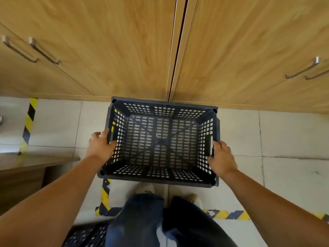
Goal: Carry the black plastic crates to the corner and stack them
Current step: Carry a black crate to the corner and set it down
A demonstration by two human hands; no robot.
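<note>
Wooden cabinets [124, 50] behind black crate [160, 143], seemingly gripped both sides.

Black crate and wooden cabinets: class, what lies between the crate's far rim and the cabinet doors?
Nothing. In the head view, the black crate, gripped by the left hand and right hand, has its far rim meeting the base of the wooden cabinets.

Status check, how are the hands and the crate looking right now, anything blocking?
Left hand and right hand gripping the crate's short sides. Crate empty, close to the wooden cabinets. Floor beside it clear.
</note>
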